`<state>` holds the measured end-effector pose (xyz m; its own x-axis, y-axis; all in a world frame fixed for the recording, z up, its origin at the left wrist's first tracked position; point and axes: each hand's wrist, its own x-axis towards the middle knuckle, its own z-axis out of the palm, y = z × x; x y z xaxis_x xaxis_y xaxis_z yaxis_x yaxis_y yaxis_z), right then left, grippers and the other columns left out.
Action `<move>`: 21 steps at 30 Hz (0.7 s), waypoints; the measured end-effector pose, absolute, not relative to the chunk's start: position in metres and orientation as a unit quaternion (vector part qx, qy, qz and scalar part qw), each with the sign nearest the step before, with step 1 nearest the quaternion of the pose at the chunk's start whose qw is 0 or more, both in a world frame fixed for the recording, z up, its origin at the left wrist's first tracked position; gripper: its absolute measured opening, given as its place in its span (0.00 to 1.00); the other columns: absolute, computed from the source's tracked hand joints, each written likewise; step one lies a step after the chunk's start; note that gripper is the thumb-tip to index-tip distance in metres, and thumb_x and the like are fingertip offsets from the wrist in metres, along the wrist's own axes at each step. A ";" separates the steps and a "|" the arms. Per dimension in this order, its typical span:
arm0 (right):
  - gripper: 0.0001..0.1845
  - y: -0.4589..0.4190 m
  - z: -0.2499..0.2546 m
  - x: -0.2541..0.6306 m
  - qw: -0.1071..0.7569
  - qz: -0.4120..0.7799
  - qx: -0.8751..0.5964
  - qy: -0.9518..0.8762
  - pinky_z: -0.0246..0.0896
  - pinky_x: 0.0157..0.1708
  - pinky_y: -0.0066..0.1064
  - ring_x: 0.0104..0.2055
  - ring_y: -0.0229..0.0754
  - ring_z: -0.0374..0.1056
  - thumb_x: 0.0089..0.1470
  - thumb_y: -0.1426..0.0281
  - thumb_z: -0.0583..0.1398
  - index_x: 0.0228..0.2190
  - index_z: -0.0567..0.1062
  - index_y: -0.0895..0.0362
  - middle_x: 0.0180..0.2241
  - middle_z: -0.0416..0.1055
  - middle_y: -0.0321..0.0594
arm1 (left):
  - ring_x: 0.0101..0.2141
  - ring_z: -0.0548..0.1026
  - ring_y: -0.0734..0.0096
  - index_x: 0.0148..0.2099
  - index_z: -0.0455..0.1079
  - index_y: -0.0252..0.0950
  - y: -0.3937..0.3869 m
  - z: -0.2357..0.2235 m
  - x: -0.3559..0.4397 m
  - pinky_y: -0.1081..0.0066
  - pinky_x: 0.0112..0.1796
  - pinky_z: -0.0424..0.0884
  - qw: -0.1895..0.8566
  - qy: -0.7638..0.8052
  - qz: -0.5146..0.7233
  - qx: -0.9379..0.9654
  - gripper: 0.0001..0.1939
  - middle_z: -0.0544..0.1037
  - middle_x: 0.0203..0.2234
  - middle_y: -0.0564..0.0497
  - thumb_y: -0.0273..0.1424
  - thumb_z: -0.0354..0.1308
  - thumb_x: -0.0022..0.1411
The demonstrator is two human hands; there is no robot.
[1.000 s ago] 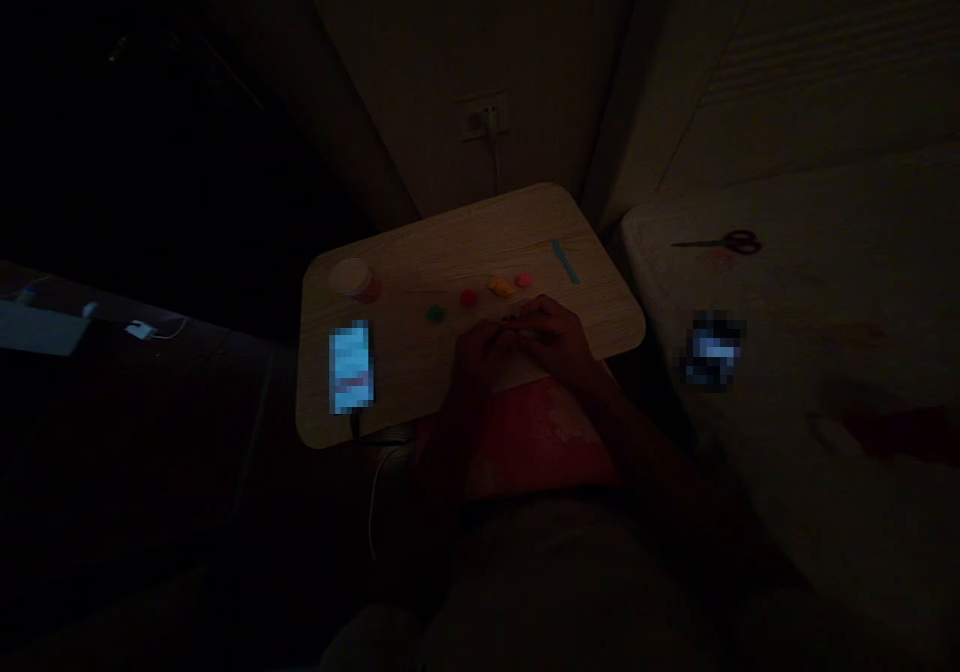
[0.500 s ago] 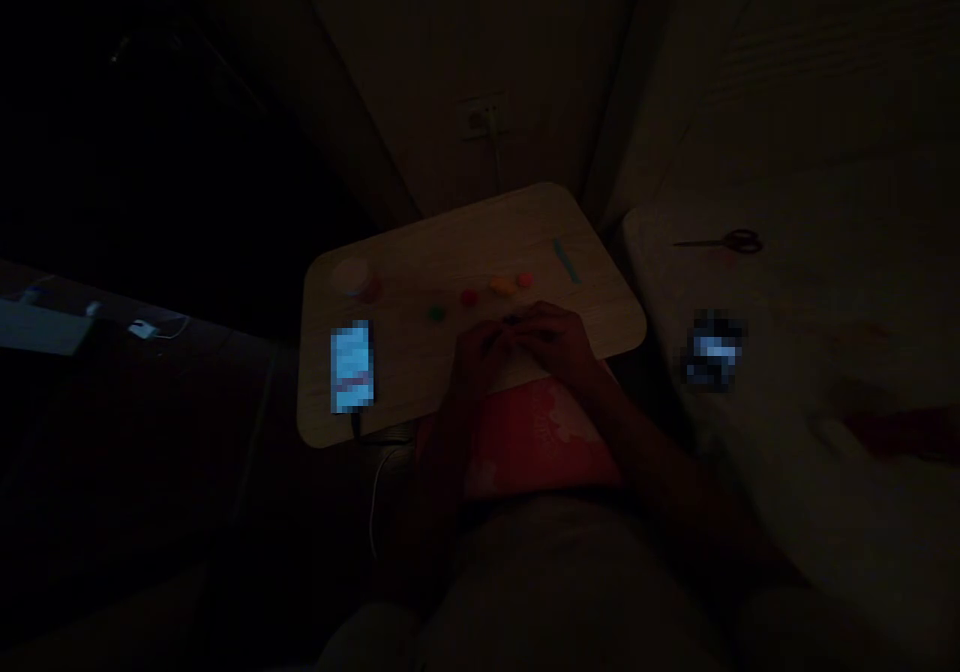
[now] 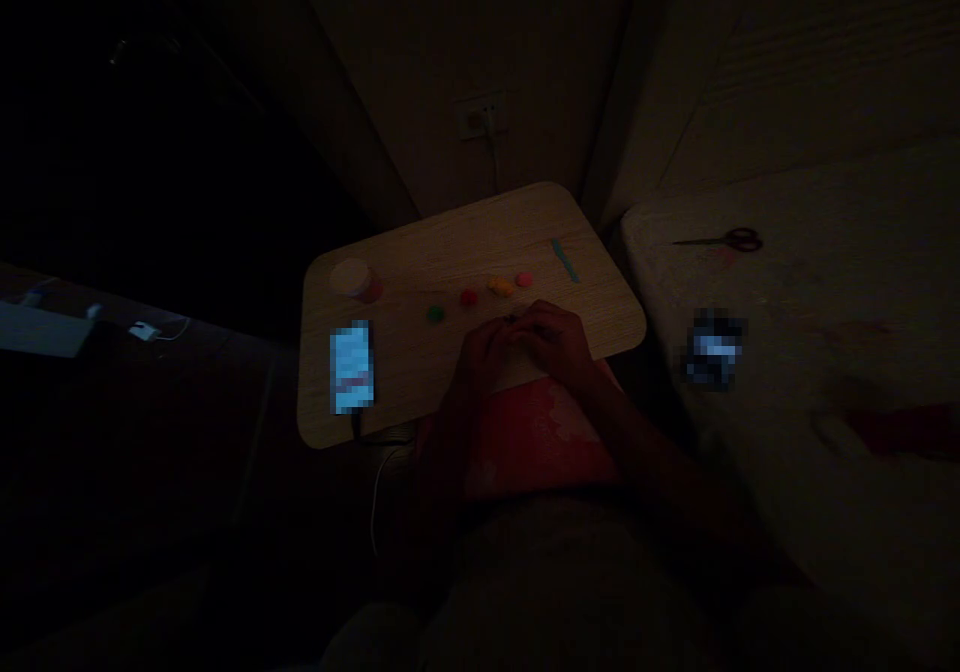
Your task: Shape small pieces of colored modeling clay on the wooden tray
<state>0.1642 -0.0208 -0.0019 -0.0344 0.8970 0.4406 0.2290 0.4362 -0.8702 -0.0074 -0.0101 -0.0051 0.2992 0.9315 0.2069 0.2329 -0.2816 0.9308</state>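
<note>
1. The left grip (image 3: 480,349) and the right grip (image 3: 556,342) meet over the near part of the wooden counter (image 3: 450,247), fingers bent towards each other.
2. A small dark piece (image 3: 512,319) shows where their fingertips come together; I cannot tell whether either grip is clenched on it (the room is very dim).
3. Just beyond the fingers, a row of small lumps lies on the counter: green (image 3: 436,313) leftmost, then red (image 3: 469,297), yellow (image 3: 500,287) and pink (image 3: 524,279). The yellow one is nearest the fingertips, with the pink just beside it.
4. A teal strip (image 3: 566,261) lies to the right of the row, near the counter's right edge.
5. Towards the left end stands a pale-topped tub (image 3: 352,279), with a lit phone (image 3: 352,367) nearer the person, its screen pixelated.
6. Off to the right, scissors (image 3: 742,240) and a pixelated dark object (image 3: 714,350) lie on a pale surface (image 3: 787,352).
</note>
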 end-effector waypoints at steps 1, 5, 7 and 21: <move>0.09 -0.021 -0.002 0.164 0.542 0.304 -0.435 -0.652 0.67 0.36 0.34 0.34 0.43 0.72 0.61 0.64 0.66 0.31 0.84 0.53 0.31 0.77 0.39 | 0.34 0.76 0.65 0.37 0.76 0.37 -0.010 -0.005 -0.007 0.67 0.40 0.73 0.419 0.426 0.413 0.687 0.24 0.81 0.31 0.47 0.51 0.52 0.73; 0.08 -0.021 -0.003 0.164 0.547 0.297 -0.434 -0.651 0.66 0.36 0.34 0.34 0.43 0.71 0.61 0.66 0.65 0.30 0.83 0.53 0.31 0.76 0.39 | 0.35 0.77 0.64 0.38 0.76 0.37 -0.012 -0.002 -0.006 0.66 0.42 0.73 0.400 0.431 0.416 0.694 0.24 0.81 0.33 0.47 0.50 0.52 0.73; 0.08 -0.021 -0.004 0.164 0.549 0.297 -0.437 -0.647 0.66 0.37 0.34 0.34 0.42 0.71 0.61 0.66 0.65 0.30 0.82 0.53 0.31 0.76 0.39 | 0.35 0.76 0.64 0.38 0.75 0.37 -0.012 0.000 -0.006 0.65 0.42 0.73 0.394 0.428 0.415 0.700 0.23 0.81 0.33 0.46 0.49 0.51 0.74; 0.11 -0.019 -0.008 0.168 0.580 0.298 -0.492 -0.576 0.68 0.40 0.35 0.37 0.44 0.71 0.64 0.63 0.59 0.35 0.80 0.54 0.33 0.77 0.40 | 0.25 0.62 0.71 0.26 0.61 0.39 -0.009 -0.001 -0.010 0.68 0.29 0.59 0.378 0.454 0.447 0.672 0.27 0.63 0.21 0.54 0.52 0.52 0.71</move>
<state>0.1678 -0.0190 -0.0084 0.1575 0.9133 0.3756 0.2206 0.3382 -0.9149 -0.0098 -0.0088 -0.0010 0.1887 0.9477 0.2573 0.2729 -0.3023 0.9133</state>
